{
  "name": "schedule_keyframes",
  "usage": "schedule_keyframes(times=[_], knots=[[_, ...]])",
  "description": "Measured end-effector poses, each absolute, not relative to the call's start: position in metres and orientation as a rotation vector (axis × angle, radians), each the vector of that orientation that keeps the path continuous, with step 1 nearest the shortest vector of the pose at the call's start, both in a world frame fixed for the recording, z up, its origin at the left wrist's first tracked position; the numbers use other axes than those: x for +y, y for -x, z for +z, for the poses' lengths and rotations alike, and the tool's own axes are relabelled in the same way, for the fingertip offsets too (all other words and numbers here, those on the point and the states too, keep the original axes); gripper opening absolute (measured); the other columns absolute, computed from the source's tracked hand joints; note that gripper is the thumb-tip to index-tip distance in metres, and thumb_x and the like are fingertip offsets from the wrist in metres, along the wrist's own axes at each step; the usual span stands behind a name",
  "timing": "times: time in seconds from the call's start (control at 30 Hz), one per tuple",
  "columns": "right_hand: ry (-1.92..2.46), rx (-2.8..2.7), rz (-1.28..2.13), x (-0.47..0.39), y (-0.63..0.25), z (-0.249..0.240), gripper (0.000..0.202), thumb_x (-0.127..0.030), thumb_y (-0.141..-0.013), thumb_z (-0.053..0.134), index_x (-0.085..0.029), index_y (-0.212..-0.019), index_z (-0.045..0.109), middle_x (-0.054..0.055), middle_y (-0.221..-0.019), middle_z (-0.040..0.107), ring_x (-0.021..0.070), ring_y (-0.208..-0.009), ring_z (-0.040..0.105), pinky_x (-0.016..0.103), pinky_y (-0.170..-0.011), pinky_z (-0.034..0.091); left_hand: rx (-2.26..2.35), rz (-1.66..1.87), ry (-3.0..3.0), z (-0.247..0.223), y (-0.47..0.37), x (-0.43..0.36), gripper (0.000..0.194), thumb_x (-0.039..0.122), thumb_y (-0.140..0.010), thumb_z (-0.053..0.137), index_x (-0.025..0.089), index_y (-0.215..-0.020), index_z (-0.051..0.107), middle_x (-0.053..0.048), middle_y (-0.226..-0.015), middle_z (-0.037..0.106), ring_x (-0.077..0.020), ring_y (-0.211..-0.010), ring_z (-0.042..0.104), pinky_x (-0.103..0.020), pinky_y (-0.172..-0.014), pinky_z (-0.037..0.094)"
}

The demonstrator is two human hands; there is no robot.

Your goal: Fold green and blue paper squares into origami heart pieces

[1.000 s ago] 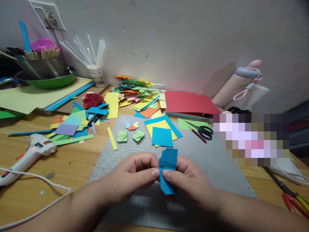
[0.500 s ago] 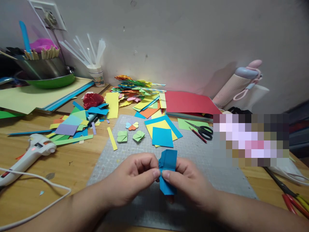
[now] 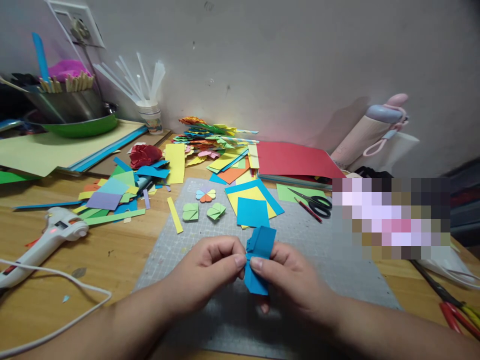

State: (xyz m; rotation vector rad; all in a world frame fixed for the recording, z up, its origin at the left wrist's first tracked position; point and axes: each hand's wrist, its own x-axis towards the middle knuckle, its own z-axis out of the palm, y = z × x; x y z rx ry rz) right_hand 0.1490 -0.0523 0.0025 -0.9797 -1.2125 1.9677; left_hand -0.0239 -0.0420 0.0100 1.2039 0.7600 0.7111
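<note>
A folded piece of blue paper [image 3: 261, 245] is held upright above the grey cutting mat [image 3: 315, 320]. My left hand [image 3: 217, 265] pinches its left edge between thumb and bent fingers. From the right, my right hand [image 3: 294, 275] grips the same paper, thumb flat on the front and fingers behind it, mostly hidden. Just beyond the hands lies a flat blue paper square [image 3: 252, 212] on top of a yellow sheet [image 3: 240, 196]. Two folded green paper pieces [image 3: 191, 212] and a small multicoloured paper flower [image 3: 206, 195] sit on the mat to the left.
Black scissors [image 3: 318, 204] and a red pencil [image 3: 309, 210] lie right of the paper stack. A glue gun [image 3: 45, 240] with a white cord rests at the left, near piled paper scraps [image 3: 108, 195]. Red-handled pliers [image 3: 450, 315] are at the right edge.
The folded blue paper has risen slightly and tilted, its top leaning right and its lower end swinging left. Both hands keep their hold on it.
</note>
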Motion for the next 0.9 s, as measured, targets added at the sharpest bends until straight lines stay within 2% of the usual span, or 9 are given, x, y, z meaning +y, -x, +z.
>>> schedule_keyframes(times=[0.17,0.37,0.53,0.63,0.73,0.8,0.83,0.9], knots=[[0.987,-1.220,1.962,-0.053,-0.149,0.004,0.034,-0.047,-0.078,0.062,-0.015,-0.068,0.053,-0.005,-0.053,0.050,0.0070,-0.043,0.048,0.018,-0.043,0.041,0.855,0.736,-1.285,0.011,0.023,-0.044,0.027,0.034,-0.081,0.054,0.017,-0.062,0.045,0.005,-0.057,0.042,-0.0098,-0.055,0.035,-0.022,-0.053,0.028],[0.956,-1.187,2.032,-0.051,-0.149,-0.002,0.033,-0.045,-0.077,0.065,-0.014,-0.071,0.054,-0.004,-0.055,0.053,0.0068,-0.043,0.051,0.018,-0.043,0.042,0.908,0.756,-1.318,0.012,0.023,-0.047,0.029,0.036,-0.078,0.056,0.018,-0.059,0.043,0.005,-0.054,0.042,-0.0095,-0.052,0.034,-0.022,-0.051,0.029],[0.929,-1.107,2.058,-0.050,-0.148,-0.005,0.031,-0.044,-0.077,0.066,-0.014,-0.076,0.058,-0.003,-0.056,0.055,0.0081,-0.044,0.052,0.019,-0.043,0.044,0.869,0.741,-1.342,0.009,0.026,-0.045,0.032,0.036,-0.080,0.055,0.018,-0.058,0.042,0.005,-0.052,0.042,-0.0095,-0.051,0.035,-0.022,-0.051,0.029],[0.831,-1.046,2.080,-0.046,-0.148,-0.002,0.029,-0.039,-0.080,0.061,-0.013,-0.068,0.058,-0.002,-0.051,0.054,0.0081,-0.041,0.049,0.018,-0.039,0.039,0.822,0.792,-1.303,0.004,0.028,-0.043,0.032,0.039,-0.086,0.048,0.017,-0.063,0.048,0.005,-0.053,0.040,-0.0098,-0.051,0.035,-0.022,-0.049,0.028],[0.624,-0.866,2.273,-0.044,-0.149,0.001,0.034,-0.036,-0.082,0.053,-0.014,-0.056,0.051,-0.003,-0.045,0.047,0.0072,-0.036,0.046,0.018,-0.038,0.034,0.890,1.004,-1.330,0.001,0.029,-0.042,0.010,0.030,-0.085,0.055,0.021,-0.088,0.056,0.002,-0.071,0.048,-0.0116,-0.063,0.044,-0.022,-0.058,0.035],[0.499,-0.716,2.494,-0.042,-0.151,0.001,0.032,-0.036,-0.080,0.051,-0.017,-0.054,0.046,-0.004,-0.043,0.044,0.0075,-0.034,0.047,0.017,-0.036,0.032,0.922,1.074,-1.463,0.002,0.030,-0.040,0.021,0.024,-0.080,0.062,0.026,-0.100,0.056,0.000,-0.095,0.051,-0.0146,-0.084,0.049,-0.025,-0.072,0.039],[0.461,-0.666,2.598,-0.042,-0.152,0.001,0.031,-0.038,-0.079,0.051,-0.017,-0.056,0.045,-0.004,-0.043,0.044,0.0081,-0.034,0.047,0.017,-0.035,0.031,0.906,1.069,-1.536,0.003,0.030,-0.040,0.021,0.022,-0.080,0.062,0.026,-0.099,0.057,-0.002,-0.104,0.051,-0.0167,-0.094,0.049,-0.027,-0.080,0.039],[0.477,-0.658,2.717,-0.040,-0.153,-0.001,0.034,-0.045,-0.079,0.047,-0.018,-0.059,0.047,-0.003,-0.044,0.047,0.0100,-0.034,0.050,0.017,-0.032,0.028,0.864,1.031,-1.602,0.005,0.031,-0.038,0.006,0.023,-0.082,0.059,0.023,-0.088,0.059,-0.003,-0.106,0.053,-0.0190,-0.101,0.049,-0.031,-0.088,0.037]])
